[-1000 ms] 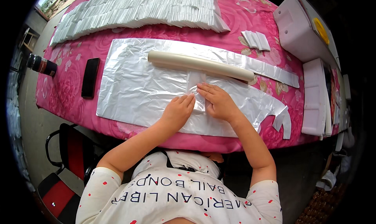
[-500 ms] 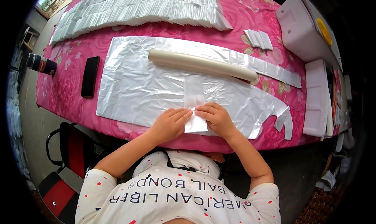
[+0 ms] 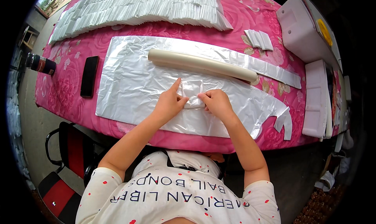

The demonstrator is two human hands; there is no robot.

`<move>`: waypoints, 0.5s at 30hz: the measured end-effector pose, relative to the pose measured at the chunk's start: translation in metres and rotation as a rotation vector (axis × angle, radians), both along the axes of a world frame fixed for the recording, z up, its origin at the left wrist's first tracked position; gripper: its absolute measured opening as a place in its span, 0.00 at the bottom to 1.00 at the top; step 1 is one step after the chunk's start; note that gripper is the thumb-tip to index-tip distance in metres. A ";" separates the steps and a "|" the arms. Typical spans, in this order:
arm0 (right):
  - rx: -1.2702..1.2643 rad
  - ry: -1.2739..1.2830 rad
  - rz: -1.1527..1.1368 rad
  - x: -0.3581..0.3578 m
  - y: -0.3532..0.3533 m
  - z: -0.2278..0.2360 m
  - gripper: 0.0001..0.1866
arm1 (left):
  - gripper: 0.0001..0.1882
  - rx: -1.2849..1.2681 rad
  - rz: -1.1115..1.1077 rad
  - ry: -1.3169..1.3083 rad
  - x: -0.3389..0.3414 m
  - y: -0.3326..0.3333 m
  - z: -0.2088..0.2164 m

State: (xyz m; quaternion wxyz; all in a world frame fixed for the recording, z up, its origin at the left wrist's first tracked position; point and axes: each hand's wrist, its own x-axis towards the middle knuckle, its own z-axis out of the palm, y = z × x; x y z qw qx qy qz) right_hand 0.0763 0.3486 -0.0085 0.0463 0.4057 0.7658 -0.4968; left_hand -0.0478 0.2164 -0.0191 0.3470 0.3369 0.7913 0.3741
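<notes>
A small folded piece of white plastic film (image 3: 192, 88) lies on a large, creased, silvery-white plastic sheet (image 3: 129, 87). At its left edge is my left hand (image 3: 168, 102), with the index finger stretched away from me and the thumb touching the film's near left corner. My right hand (image 3: 216, 102) pinches the film's right edge between thumb and curled fingers. Just beyond the film, a long beige roll (image 3: 203, 64) lies slantwise across the sheet.
Rows of folded white packets (image 3: 137, 8) cover the far left of the pink floral tablecloth (image 3: 258, 18). A few more packets (image 3: 258, 40) lie at the far right, near white foam boxes (image 3: 293, 28). A black phone (image 3: 90, 76) and dark bottle (image 3: 41, 64) are at left.
Both hands have moved away from me, toward the roll. The strip of film that stretched toward the table edge is now folded into a shorter, squarish shape. My left index finger has straightened.
</notes>
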 end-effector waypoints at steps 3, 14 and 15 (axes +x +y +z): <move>-0.048 -0.069 -0.012 -0.004 0.003 -0.001 0.16 | 0.36 0.026 0.063 -0.017 0.003 -0.002 -0.001; -0.143 -0.097 -0.002 -0.009 0.014 -0.006 0.16 | 0.35 0.343 -0.416 0.778 0.023 0.000 -0.011; -0.140 -0.093 0.007 -0.009 0.015 -0.009 0.16 | 0.39 0.219 -0.453 0.732 0.024 0.001 -0.014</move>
